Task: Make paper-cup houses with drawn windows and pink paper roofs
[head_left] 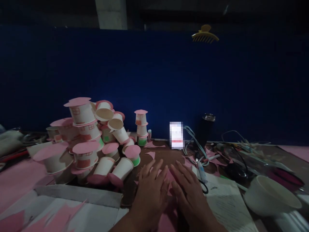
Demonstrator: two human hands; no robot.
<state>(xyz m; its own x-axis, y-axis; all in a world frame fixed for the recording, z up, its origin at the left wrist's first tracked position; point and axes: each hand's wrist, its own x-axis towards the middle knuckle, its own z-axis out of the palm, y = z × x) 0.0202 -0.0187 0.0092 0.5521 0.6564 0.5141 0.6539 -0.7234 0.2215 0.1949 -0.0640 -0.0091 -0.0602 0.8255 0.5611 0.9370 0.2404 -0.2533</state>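
My left hand (152, 185) lies palm down at the front of the brown table, with its fingers stretched out and nothing held. Beside it my right hand (187, 185) rests the same way, fingers extended and slightly apart. Under and between them is pink paper (170, 206), partly hidden. To the left stand many paper cups (83, 114) with pink paper tops, stacked and loose, several with red drawn windows and doors. A small stack of cups (142, 130) stands apart in front of the blue partition. A printed paper sheet (225, 199) lies right of my right hand.
At the left front is a white box (79, 193) with pink scraps. Toward the back are a bright pixelated screen (177, 135), a coiled cable (193, 138) and a dark bottle (205, 130). A white bowl (267, 196) stands right; a yellow hair claw (205, 34) hangs on the partition.
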